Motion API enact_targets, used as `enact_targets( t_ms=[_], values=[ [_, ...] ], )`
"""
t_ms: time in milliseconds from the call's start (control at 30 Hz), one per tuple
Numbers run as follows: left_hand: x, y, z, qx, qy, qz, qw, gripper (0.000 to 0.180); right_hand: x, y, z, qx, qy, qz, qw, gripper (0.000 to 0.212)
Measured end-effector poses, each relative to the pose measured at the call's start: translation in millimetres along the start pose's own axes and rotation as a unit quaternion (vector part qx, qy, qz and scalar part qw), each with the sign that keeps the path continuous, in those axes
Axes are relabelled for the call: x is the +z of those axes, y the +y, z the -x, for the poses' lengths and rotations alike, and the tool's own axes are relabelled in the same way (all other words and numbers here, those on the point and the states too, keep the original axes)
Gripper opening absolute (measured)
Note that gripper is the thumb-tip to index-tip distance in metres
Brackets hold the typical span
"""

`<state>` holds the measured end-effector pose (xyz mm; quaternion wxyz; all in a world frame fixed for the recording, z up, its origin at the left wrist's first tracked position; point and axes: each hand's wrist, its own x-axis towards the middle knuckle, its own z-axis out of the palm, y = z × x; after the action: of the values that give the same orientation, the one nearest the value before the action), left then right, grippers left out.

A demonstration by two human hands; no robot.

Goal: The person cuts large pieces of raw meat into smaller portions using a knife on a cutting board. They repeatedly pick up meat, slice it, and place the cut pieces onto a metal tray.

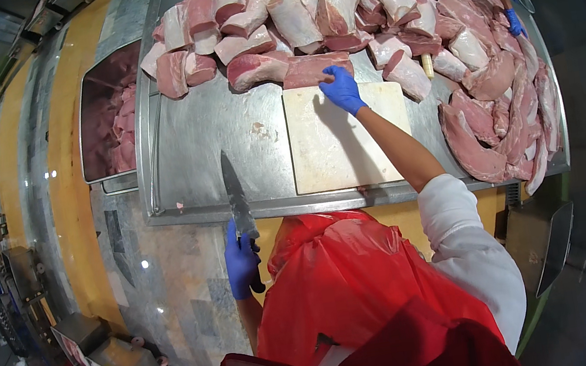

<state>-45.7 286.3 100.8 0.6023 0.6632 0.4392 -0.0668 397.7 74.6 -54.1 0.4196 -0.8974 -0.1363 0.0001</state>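
Note:
My left hand, in a blue glove, is wrapped round the handle of a large knife. Its broad blade points away from me, over the near edge of the steel table. My right hand, gloved in blue too, has its fingers bent against the near side of a long piece of pork loin. That piece lies at the far edge of a white cutting board; another pale-rimmed loin chunk touches its left end.
Several cut loin chunks are heaped along the far side. Long meat strips pile up at the right. A metal bin of meat stands left of the table. At the far right, a co-worker's gloved hand touches the meat.

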Motion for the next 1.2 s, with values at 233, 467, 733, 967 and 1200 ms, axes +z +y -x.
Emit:
enact_targets(
  t_ms=[233,467,733,967,1200],
  values=[
    [50,20,7,-0.030,-0.002,0.107,0.994,0.054,10,-1,-62,-0.114,0.070,-0.007,0.991,0.065],
    [69,17,33,-0.072,0.064,0.108,0.989,0.052,53,-84,-159,-0.055,0.153,0.146,0.976,0.106],
    [65,-21,59,-0.057,0.134,0.112,0.983,0.050,22,-105,-196,0.057,-0.017,0.204,0.977,0.108],
    [42,-28,28,-0.049,0.083,0.100,0.990,0.052,-80,-93,-144,0.124,-0.276,-0.378,0.875,0.064],
    [5,-20,-12,0.027,0.030,0.014,0.999,0.050,-142,-133,1,-0.034,-0.156,-0.090,0.983,0.100]
  ],
)
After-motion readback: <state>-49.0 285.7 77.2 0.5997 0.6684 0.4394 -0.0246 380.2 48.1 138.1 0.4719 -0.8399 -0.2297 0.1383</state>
